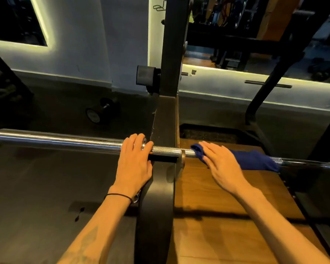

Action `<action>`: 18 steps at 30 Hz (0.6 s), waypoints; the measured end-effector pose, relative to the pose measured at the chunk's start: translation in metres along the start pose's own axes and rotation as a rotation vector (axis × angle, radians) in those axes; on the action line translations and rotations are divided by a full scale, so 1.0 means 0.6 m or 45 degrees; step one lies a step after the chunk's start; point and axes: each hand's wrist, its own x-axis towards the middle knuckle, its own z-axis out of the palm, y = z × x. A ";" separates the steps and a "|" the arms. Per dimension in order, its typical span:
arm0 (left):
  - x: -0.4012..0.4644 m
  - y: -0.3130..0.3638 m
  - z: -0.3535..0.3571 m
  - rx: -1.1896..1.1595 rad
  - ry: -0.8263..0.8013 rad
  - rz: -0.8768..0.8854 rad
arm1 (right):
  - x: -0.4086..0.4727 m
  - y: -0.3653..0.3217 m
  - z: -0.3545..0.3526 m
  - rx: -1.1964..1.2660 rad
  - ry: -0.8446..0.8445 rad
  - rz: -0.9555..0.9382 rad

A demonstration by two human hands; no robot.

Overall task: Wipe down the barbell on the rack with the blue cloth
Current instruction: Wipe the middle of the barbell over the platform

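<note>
A steel barbell [57, 139] lies across the black rack upright [163, 130], its smooth sleeve reaching left and its knurled shaft running right. The blue cloth [255, 160] is draped over the shaft just right of the upright. My left hand [134, 162] rests on the sleeve's inner collar with its fingers laid over the top, right beside the upright. My right hand [222, 164] lies flat on the left part of the cloth with straight fingers, pressing it against the shaft.
A wooden platform [227, 206] lies under the bar on the right, dark rubber flooring on the left. A dumbbell [101, 112] sits on the floor by the wall. A second black rack post [271, 82] slants up at the right.
</note>
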 end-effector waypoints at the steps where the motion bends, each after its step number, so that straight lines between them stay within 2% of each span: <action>1: -0.004 0.004 -0.001 0.012 -0.008 -0.009 | 0.008 -0.028 0.009 -0.016 0.018 -0.052; 4: -0.008 0.007 -0.008 0.048 -0.063 -0.014 | 0.028 -0.093 0.029 0.069 0.005 -0.115; 6: -0.009 0.006 -0.013 0.082 -0.107 -0.020 | 0.030 -0.094 0.033 0.123 0.018 -0.117; 8: -0.012 0.007 -0.015 0.109 -0.129 -0.031 | 0.018 -0.074 0.032 0.130 0.018 -0.136; 13: -0.011 0.021 -0.013 0.179 -0.145 -0.059 | -0.031 0.037 0.003 0.083 0.120 0.137; 18: -0.003 0.048 -0.020 0.403 -0.190 -0.074 | -0.044 0.070 -0.006 -0.108 0.216 0.101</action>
